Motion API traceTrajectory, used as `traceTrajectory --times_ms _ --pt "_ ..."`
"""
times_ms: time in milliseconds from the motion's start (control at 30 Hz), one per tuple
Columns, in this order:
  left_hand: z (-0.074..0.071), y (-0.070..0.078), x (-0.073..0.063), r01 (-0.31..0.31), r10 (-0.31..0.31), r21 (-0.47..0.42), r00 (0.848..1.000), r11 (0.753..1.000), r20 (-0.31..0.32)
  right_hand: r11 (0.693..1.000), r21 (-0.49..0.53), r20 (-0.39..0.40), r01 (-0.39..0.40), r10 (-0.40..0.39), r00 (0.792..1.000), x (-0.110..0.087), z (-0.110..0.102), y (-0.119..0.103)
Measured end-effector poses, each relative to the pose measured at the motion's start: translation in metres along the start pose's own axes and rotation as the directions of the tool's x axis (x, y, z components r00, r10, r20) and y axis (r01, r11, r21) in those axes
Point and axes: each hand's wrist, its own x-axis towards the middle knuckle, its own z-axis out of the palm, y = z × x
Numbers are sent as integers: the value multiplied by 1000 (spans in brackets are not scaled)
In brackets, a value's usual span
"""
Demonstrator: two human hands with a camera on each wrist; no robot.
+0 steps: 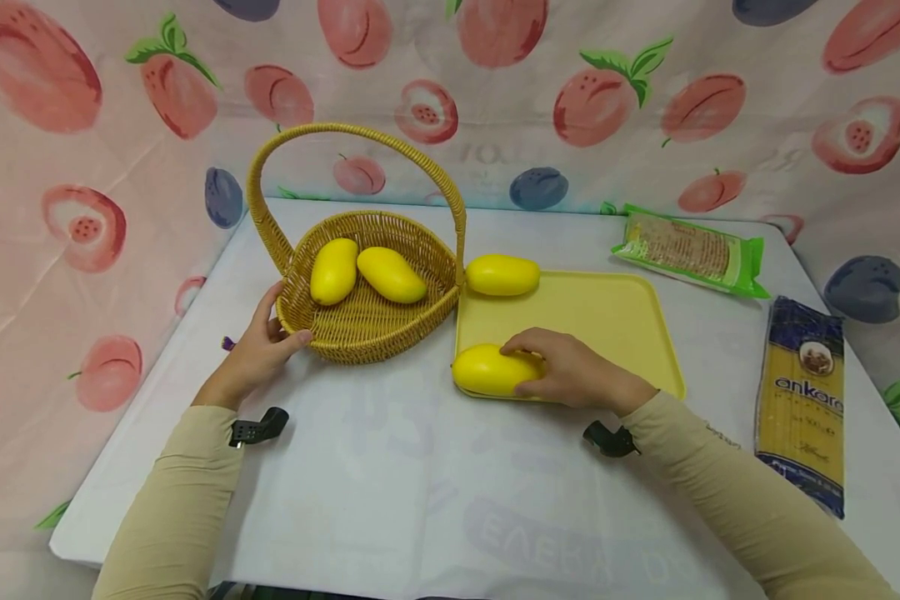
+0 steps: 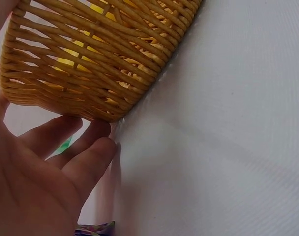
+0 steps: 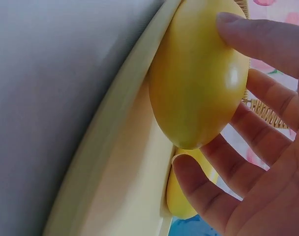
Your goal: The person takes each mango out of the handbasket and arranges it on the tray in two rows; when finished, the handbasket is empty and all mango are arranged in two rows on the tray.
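A wicker basket (image 1: 367, 348) with a tall arched handle stands at the left, two yellow mangoes (image 1: 334, 271) lying inside it. My left hand (image 1: 257, 357) holds its left side, thumb at the front rim and fingertips (image 2: 98, 130) against the lower outer weave. On the front left corner of a pale yellow tray (image 1: 607, 312), my right hand (image 1: 573, 368) grips another mango (image 1: 487, 371). The right wrist view shows the thumb on this mango (image 3: 198, 78) and the fingers around its far side. One more mango (image 1: 502, 275) lies at the tray's back left corner, beside the basket.
Behind the tray at the right lies a green-edged packet (image 1: 686, 250) with brownish contents. A blue and yellow pasta pack (image 1: 802, 400) lies near the right table edge. A small purple item (image 1: 228, 342) shows behind my left hand. Fruit-printed cloth (image 1: 495, 100) hangs behind the table.
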Motion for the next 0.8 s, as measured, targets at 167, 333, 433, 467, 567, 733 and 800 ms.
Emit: traceTrajectory --times_ms 167,333,433,467,567,733,800 --pt "2 0 0 -7 8 14 1000 1000 -20 1000 -10 5 -7 7 1000 0 -1 -1" --pt "2 -1 1 -35 37 31 998 999 -52 999 -25 10 -23 23 1000 -1 -1 -2" --pt "2 -1 1 -33 36 43 997 999 -74 1000 -28 3 -12 12 1000 -1 -1 -1" --pt "2 0 1 -29 33 48 996 998 -82 1000 -28 1 -10 10 1000 -1 -1 -1" --pt "3 3 1 -21 27 57 995 998 -101 1000 -28 -8 -9 9 1000 -1 -2 -2" --pt "5 7 5 -36 45 81 993 996 -112 999 -11 -28 -35 35 999 0 -8 -4" --pt "7 6 6 -42 51 80 993 996 -111 999 -3 -38 -34 34 999 1 -12 -5"
